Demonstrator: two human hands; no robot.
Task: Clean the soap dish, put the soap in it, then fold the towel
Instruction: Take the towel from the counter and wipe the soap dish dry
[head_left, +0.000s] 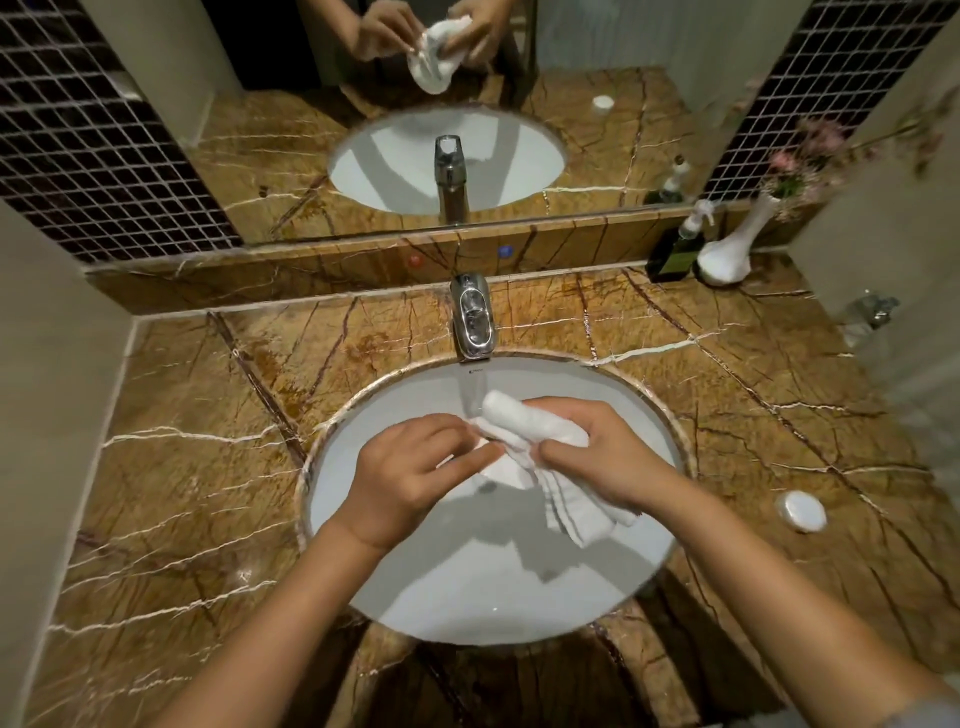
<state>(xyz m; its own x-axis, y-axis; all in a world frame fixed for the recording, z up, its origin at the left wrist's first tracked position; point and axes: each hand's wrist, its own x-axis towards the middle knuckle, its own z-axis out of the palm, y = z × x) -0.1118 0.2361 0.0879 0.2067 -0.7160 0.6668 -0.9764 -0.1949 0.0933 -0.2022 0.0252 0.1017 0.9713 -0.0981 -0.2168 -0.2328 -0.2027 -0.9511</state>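
Note:
Both my hands are over the white sink basin (415, 587). My right hand (597, 452) grips a white towel (524, 423), bunched into a roll at the top, with a striped end hanging down toward the basin. My left hand (415, 478) pinches the towel's left edge with its fingertips, and something white lies under them; whether that is only cloth I cannot tell. A small round white object (800, 512), soap or dish, lies on the counter right of the sink, apart from both hands.
A chrome tap (471, 317) stands behind the basin on the brown marble counter (182, 467). A dark soap dispenser bottle (675, 249) and a white vase (727, 254) with pink flowers stand at the back right. A mirror (260, 156) spans the back wall.

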